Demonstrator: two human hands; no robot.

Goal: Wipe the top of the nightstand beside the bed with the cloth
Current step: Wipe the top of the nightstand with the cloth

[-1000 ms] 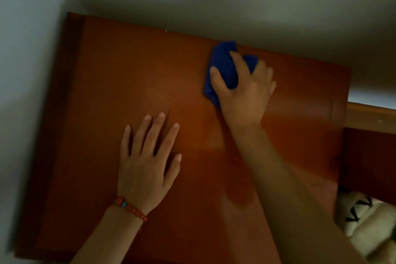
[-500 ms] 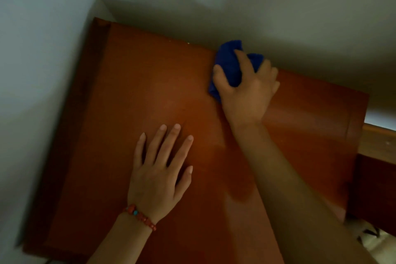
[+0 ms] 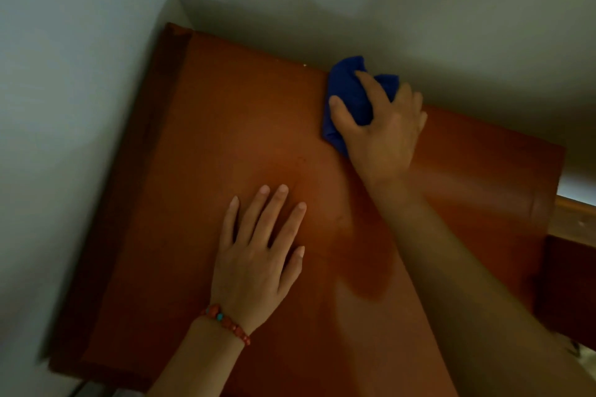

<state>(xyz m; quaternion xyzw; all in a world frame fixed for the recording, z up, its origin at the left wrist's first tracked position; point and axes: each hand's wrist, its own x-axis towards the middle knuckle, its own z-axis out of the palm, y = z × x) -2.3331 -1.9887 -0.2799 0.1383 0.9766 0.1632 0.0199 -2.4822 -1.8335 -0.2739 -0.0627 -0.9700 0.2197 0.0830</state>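
Note:
The nightstand's reddish-brown wooden top (image 3: 209,138) fills most of the view. A crumpled blue cloth (image 3: 346,92) lies at its far edge, against the wall. My right hand (image 3: 383,129) covers the cloth, with thumb and fingers curled round it, pressing it onto the wood. Most of the cloth is hidden under that hand. My left hand (image 3: 258,258) rests flat on the middle of the top, fingers straight and spread, holding nothing. A red bead bracelet (image 3: 225,325) circles its wrist.
Pale walls (image 3: 64,106) close in the nightstand on the left and at the back. A wooden bed frame (image 3: 577,219) adjoins its right side.
My right hand has pushed the cloth slightly farther toward the back wall. The view has shifted, so the nightstand sits more to the right. My left hand stays flat.

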